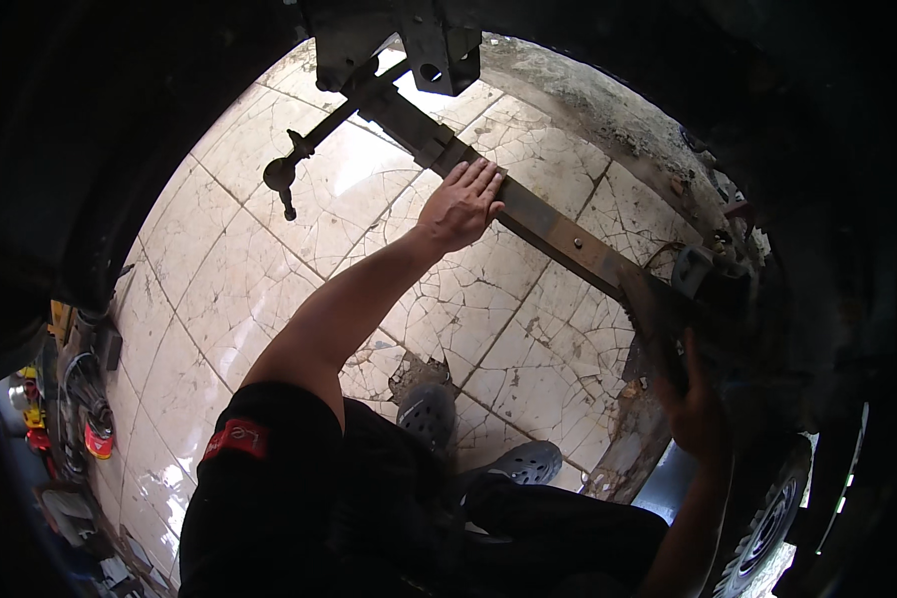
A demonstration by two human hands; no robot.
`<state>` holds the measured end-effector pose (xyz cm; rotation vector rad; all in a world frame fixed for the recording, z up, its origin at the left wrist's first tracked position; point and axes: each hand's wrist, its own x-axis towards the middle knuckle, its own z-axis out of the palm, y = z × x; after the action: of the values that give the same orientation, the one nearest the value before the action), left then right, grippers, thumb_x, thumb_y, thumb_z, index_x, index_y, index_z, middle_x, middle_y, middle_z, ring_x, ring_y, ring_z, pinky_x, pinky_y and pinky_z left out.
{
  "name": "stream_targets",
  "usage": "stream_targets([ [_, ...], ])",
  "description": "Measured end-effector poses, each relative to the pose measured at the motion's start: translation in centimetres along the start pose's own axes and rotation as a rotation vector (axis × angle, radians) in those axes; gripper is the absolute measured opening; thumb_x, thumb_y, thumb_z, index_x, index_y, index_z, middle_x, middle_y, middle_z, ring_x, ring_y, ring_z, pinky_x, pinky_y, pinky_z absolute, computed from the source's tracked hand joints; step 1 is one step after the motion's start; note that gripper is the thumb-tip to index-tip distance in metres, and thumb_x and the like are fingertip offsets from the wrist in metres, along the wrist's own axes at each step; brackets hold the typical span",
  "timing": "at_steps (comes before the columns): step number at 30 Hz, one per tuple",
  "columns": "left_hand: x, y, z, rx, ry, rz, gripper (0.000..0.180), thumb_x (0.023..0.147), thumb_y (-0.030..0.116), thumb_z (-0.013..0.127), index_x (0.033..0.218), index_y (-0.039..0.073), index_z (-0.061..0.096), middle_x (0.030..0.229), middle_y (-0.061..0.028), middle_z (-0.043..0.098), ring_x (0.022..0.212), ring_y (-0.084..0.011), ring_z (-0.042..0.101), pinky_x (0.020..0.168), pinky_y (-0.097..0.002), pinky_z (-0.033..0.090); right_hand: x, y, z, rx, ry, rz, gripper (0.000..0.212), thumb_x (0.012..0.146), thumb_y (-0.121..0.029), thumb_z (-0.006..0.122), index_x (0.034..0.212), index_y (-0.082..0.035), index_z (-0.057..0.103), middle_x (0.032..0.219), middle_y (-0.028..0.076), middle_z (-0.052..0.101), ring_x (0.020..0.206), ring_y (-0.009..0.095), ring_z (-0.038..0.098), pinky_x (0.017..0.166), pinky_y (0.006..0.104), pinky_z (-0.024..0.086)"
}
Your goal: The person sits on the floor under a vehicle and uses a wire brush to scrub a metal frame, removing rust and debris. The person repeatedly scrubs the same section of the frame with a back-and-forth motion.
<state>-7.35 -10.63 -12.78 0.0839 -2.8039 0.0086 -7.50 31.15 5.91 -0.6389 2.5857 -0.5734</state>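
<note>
A long, worn square metal bar (548, 224) runs slantwise from the top middle toward the right, above the floor. My left hand (458, 207) lies on its upper face with the fingers stretched out flat, open. At the right, in deep shadow, my right hand (696, 404) has its thumb and a finger on either side of a dark, long piece (658, 324) near the bar's right end. What that piece is cannot be made out. The bar's far end meets a dark bracket (453, 65) with a round hole. From there a crank-like rod (314, 140) sticks out leftward.
Cracked pale tiles (369, 259) cover the floor, with a broken patch (419, 374) by my grey clogs (523, 462). Several tools and red and yellow items (35, 419) lie at the far left. A tyred wheel (767, 528) stands at lower right; grey rubble (608, 105) lines the back.
</note>
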Motion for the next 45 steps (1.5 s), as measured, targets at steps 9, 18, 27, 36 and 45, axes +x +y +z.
stream_targets([
  [9, 0.8, -1.1, 0.0, 0.029, 0.066, -0.075, 0.067, 0.106, 0.049, 0.028, 0.148, -0.002, 0.041, 0.156, -0.0191, 0.039, 0.149, -0.0315, 0.029, 0.123, -0.0437, 0.018, -0.2, -0.9, 0.0, 0.077, -0.065, 0.045, 0.081, 0.093, -0.027, 0.061, 0.159, -0.013, 0.017, 0.152, 0.027, 0.04, 0.137, 0.042, 0.044, 0.112, 0.044, 0.04],
  [18, 0.7, -0.9, -1.9, 0.063, 0.029, -0.119, 0.081, 0.101, 0.062, 0.033, 0.151, 0.0, 0.037, 0.158, -0.0174, 0.035, 0.15, -0.0292, 0.026, 0.124, -0.0422, 0.017, -0.7, -1.8, -0.2, 0.039, -0.068, 0.073, 0.081, 0.093, -0.028, 0.061, 0.159, -0.014, 0.017, 0.151, 0.026, 0.042, 0.134, 0.042, 0.048, 0.11, 0.0452, 0.042],
  [27, 0.2, -0.9, -1.3, 0.07, 0.011, -0.096, 0.084, 0.099, 0.066, 0.032, 0.152, 0.001, 0.035, 0.16, -0.0161, 0.033, 0.151, -0.0279, 0.025, 0.124, -0.0417, 0.014, -0.5, -1.4, -0.1, 0.031, -0.063, 0.064, 0.082, 0.093, -0.028, 0.062, 0.16, -0.014, 0.016, 0.148, 0.028, 0.045, 0.131, 0.044, 0.05, 0.108, 0.0454, 0.043],
  [36, 0.8, -1.0, -1.5, 0.015, 0.034, -0.078, 0.084, 0.099, 0.066, 0.03, 0.151, 0.001, 0.036, 0.159, -0.0159, 0.034, 0.15, -0.0282, 0.025, 0.124, -0.0423, 0.016, -0.3, 1.0, 0.6, -0.003, 0.05, -0.146, 0.081, 0.093, -0.027, 0.062, 0.159, -0.013, 0.017, 0.147, 0.028, 0.047, 0.132, 0.043, 0.05, 0.108, 0.0454, 0.043],
  [45, 0.0, -1.0, -1.4, 0.05, 0.019, -0.064, 0.081, 0.099, 0.062, 0.039, 0.151, 0.0, 0.037, 0.159, -0.0165, 0.034, 0.15, -0.0279, 0.025, 0.124, -0.0427, 0.016, -0.3, 0.9, 0.5, 0.011, 0.056, -0.153, 0.08, 0.094, -0.028, 0.062, 0.159, -0.013, 0.018, 0.146, 0.028, 0.048, 0.131, 0.043, 0.051, 0.107, 0.0453, 0.044],
])
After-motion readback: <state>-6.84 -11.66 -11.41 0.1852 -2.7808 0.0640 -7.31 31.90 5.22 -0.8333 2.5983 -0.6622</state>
